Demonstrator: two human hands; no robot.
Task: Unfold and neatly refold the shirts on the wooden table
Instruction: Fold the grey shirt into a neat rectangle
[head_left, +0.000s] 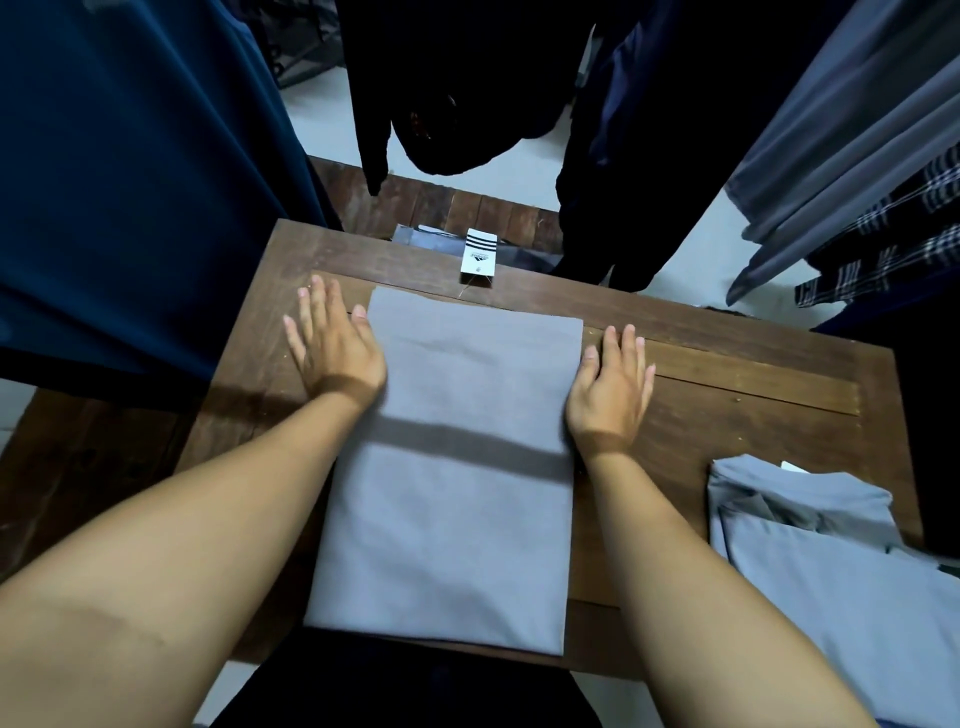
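Bare wood flanked the folded grey shirt on the worktop, its near edge reaching the worktop's near edge; dark hanging garments crowded the far and left sides. The shirt lay central, a smooth plain rectangle, long axis running near to far. The left hand and right hand lay flat against its far side edges, each grip open, seemingly touching the cloth.

Left grip: flat, palm down, fingers straight and spread; left forearm bare, stretched forward.
Right grip: flat, palm down, fingers straight; right forearm bare, stretched forward.
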